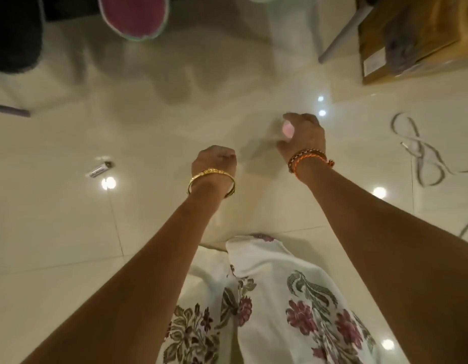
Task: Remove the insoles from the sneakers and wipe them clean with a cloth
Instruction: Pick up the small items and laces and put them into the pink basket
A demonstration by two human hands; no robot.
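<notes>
Insole (134, 15), magenta, lies at frame top, untouched. Left hand (214, 160) fisted, empty. Right hand (302, 132) curls around something pink, blurred; probably the cloth, readied for wiping.

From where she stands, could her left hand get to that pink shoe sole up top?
Probably yes, with a stretch: only bare floor shows between the left hand and the pink sole, which lies well beyond it.

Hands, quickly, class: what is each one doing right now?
Left hand: fingers curled into a fist, nothing visible in its grip.
Right hand: curled around something small and pink, too blurred to identify.
</notes>
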